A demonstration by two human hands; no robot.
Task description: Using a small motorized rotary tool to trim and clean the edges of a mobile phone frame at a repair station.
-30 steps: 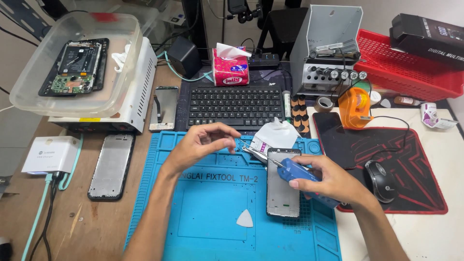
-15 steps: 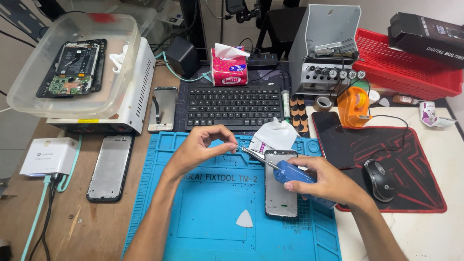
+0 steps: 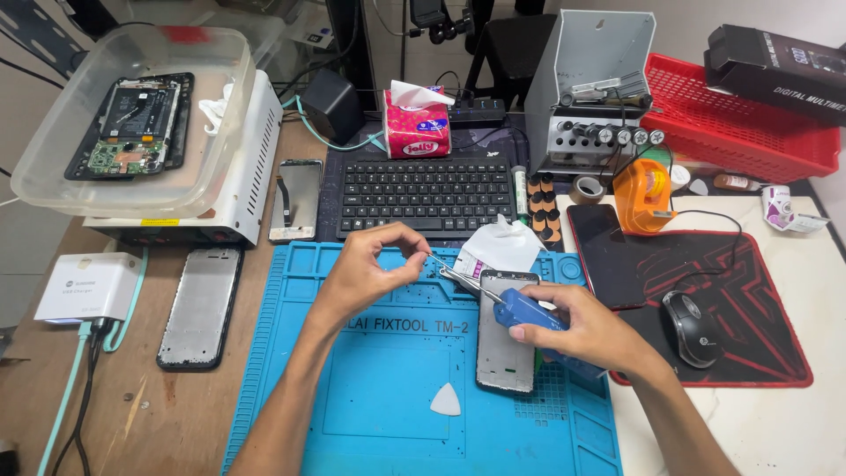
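Right hand fingers grip a blue tool; left hand fingers pinch its metal tip.

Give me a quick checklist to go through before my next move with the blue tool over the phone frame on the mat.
1. Right hand grips the blue-handled tool: ok, fingers wrapped round the handle.
2. Metal tip meets the left hand fingertips: ok, pinched near the tip; what is pinched, cannot tell.
3. Phone frame flat on the blue repair mat: ok.
4. Frame held down: not ok, neither hand presses it.
5. White triangular pick within reach: ok, lying on the mat beside the frame.
6. White tissue away from the tool tip: cannot tell, it lies just behind it.
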